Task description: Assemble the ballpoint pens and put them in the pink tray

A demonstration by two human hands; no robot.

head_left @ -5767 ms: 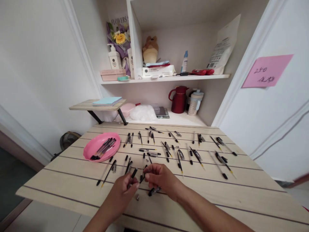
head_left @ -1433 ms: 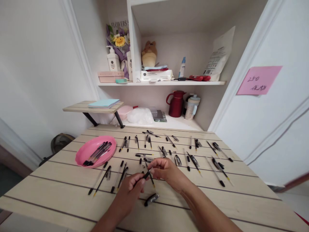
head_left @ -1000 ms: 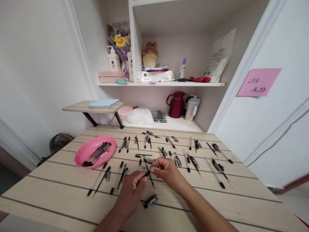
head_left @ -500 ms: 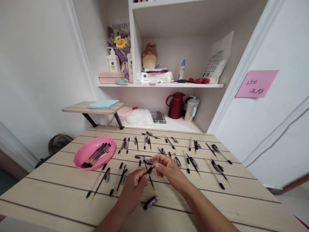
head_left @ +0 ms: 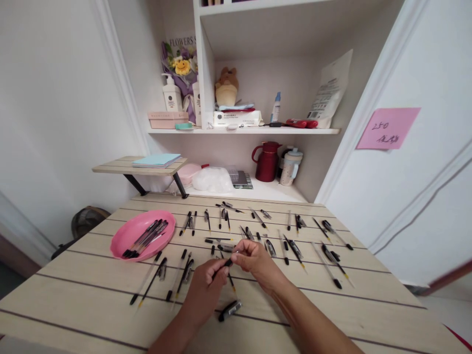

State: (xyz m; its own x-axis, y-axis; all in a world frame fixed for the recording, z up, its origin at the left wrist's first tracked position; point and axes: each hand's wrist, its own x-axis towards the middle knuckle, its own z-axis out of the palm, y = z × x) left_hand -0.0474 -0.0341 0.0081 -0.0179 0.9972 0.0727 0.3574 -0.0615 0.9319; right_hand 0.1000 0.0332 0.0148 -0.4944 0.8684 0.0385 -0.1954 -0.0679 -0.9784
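Observation:
My left hand (head_left: 207, 281) is closed around a pen barrel (head_left: 228, 262), whose black end sticks out past the thumb toward the upper right. At that end, my right hand (head_left: 251, 258) pinches the tip between thumb and fingertips; whatever small part lies between them is mostly hidden. Below the hands lies a black pen cap (head_left: 230, 310) with a clip. A pen refill (head_left: 231, 279) with a yellow end passes between the two hands on the table. Just behind the fingers are more pen parts, partly covered by the right hand.
A pink bowl (head_left: 117, 248) on the left holds several pens (head_left: 149, 237). Sets of clear barrels, refills and caps (head_left: 294, 248) are spread across the slatted table (head_left: 317, 324). Behind stand a small riser (head_left: 110, 166), a red jug (head_left: 267, 163) and a cup (head_left: 291, 168).
My right fingertips have closed in over the barrel's tip, which showed between the hands before. The left hand keeps its grip. The view has shifted slightly.

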